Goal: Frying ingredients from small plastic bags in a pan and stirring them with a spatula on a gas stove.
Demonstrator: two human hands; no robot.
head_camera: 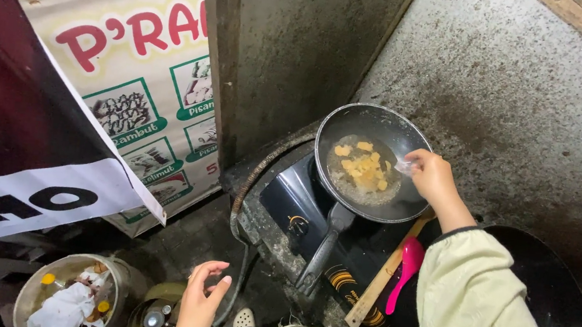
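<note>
Frying pan point(388, 127), dark and round, is sat on the left burner of a black two-burner stove point(288, 192), handle pointing back toward the person. The stove is carried by a grimy concrete worktop point(514, 100) in a stained corner. A second, bigger black pan point(550, 299) is parked on the right burner, mostly covered by the pale sleeve.

Step in hand, as a judgement: the food is being added to or seasoned. The right hand point(432, 177) is held over the pan's right rim, fingers pinched shut on a small clear bit of plastic point(403, 167), maybe a sachet or wrapper, hard to tell. What seems called for is a steady tip over the middle of the pan, with the fingers kept clear of the hot oil.

The left hand point(200, 305) is hung low, well apart from the stove, fingers loosely spread, nothing held. It's nearest to a bucket of rubbish point(68, 299).

Inside the pan, a shallow pool of oil is seen with yellow-golden pieces point(363, 165) clustered in the middle, some touching. No heavy browning can be made out.

A wooden spatula point(383, 278) and a pink utensil point(406, 266) are laid side by side on the stove between the pans.
</note>
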